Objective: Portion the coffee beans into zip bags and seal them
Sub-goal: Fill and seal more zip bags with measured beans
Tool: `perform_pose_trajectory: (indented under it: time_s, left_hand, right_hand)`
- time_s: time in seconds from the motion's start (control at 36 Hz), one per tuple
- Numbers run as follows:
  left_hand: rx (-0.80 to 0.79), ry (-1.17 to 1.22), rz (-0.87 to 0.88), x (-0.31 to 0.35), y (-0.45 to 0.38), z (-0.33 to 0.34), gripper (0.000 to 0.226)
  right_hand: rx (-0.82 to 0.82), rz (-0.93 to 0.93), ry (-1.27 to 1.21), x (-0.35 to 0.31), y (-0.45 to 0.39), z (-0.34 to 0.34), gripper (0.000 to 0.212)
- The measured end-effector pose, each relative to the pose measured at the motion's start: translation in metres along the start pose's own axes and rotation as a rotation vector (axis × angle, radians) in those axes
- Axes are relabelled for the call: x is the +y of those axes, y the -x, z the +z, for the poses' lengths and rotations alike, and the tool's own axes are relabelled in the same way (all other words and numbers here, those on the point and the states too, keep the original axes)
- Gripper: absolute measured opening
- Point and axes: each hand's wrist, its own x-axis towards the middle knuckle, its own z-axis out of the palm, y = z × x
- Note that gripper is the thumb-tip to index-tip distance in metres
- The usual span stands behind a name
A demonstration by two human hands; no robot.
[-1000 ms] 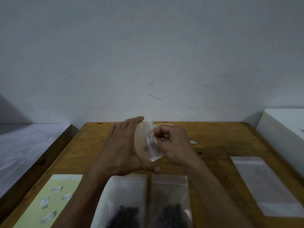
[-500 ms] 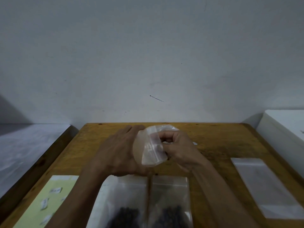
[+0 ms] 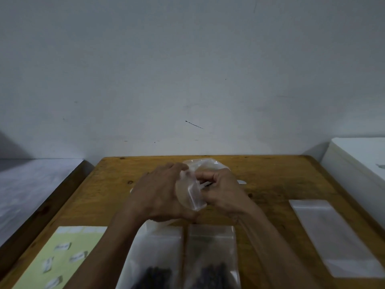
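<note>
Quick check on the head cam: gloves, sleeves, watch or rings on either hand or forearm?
Nothing worn that shows. The left hand and right hand are bare: no gloves, no visible rings. Both forearms are bare from wrist to the bottom frame edge, with no sleeve cuff, watch, band or marking in view. The light is dim, so a thin ring could be missed.

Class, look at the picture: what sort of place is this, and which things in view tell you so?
Probably a small hand-packing workbench, not a kitchen: a bare wooden table against a plain wall, two zip bags of coffee beans lying side by side, an empty zip bag and a sheet of labels.
</note>
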Motion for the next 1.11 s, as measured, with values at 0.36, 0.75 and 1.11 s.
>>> perform_pose_trajectory:
  time_s: [0.36, 0.75, 1.11]
  left_hand:
    - [0.11, 0.088, -0.118, -0.029, -0.017, 0.004, 0.097]
    - [-0.224, 0.294, -0.213, -0.03, -0.066, 0.018, 0.102]
    - [-0.015, 0.045, -0.111, -0.008, -0.06, -0.006, 0.113]
  right_hand:
    - [0.497, 0.071, 0.602, 0.006, 0.005, -0.033, 0.032]
    - [0.542, 0.372, -0.318, 0.046, -0.013, -0.028, 0.015]
    - [0.6, -0.274, 0.566, 0.055, 0.001, -0.027, 0.019]
